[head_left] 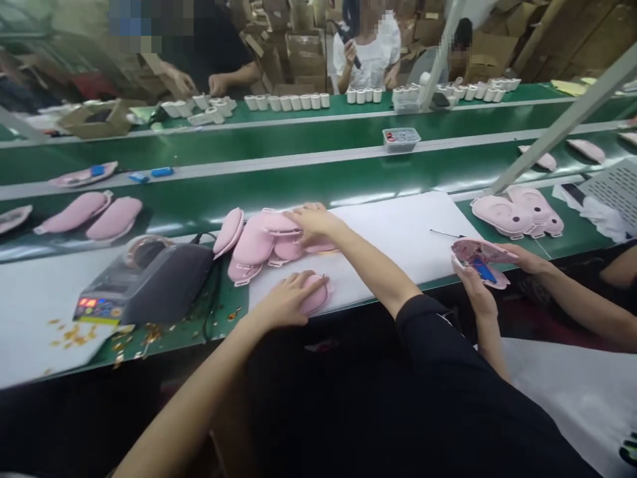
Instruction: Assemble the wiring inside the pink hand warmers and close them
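Note:
My left hand (pixel 286 302) curls over a small rounded pink plastic shell (pixel 317 299) at the near edge of a white sheet (pixel 388 232). Farther forward, my right hand (pixel 316 224) grips a pink shell piece (pixel 281 223) at the right side of a heap of similar pink shells (pixel 253 242). My fingers partly cover both pieces. Another pink shell (pixel 229 232) leans at the heap's left end.
Left of the heap stands a dark tape dispenser (pixel 159 285), with amber scraps (pixel 74 335) around it. To the right, a co-worker's hands (pixel 480 292) hold an opened pink shell (pixel 485 259) with a blue part. Beyond runs a green conveyor (pixel 298 182) bearing a screw box (pixel 401 139).

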Demonstrator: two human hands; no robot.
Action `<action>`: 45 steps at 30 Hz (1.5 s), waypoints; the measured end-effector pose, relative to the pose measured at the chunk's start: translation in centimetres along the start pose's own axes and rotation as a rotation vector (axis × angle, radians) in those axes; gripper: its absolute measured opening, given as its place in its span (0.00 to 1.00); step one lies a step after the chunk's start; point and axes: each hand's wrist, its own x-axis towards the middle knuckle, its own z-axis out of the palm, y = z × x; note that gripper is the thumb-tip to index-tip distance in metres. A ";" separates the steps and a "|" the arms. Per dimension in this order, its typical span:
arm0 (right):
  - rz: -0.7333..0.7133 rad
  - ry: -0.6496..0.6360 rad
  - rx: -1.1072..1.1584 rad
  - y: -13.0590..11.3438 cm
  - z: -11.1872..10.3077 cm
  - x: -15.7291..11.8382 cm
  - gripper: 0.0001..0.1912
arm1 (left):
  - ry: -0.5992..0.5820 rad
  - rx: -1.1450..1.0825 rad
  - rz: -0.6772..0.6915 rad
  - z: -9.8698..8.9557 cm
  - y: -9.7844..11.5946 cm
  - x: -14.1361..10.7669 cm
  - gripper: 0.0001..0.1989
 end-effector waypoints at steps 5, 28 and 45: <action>0.015 0.019 0.098 -0.4 2.1 -9.5 0.32 | 0.073 -0.155 -0.075 3.9 -3.4 -0.9 0.49; 0.103 -0.007 0.159 -1.7 2.9 -17.0 0.11 | 0.647 -0.853 -0.046 7.8 -7.3 -2.2 0.39; 0.109 -0.041 -0.081 -0.7 5.4 -15.2 0.13 | 0.580 -0.820 -0.111 5.5 -5.4 -3.2 0.42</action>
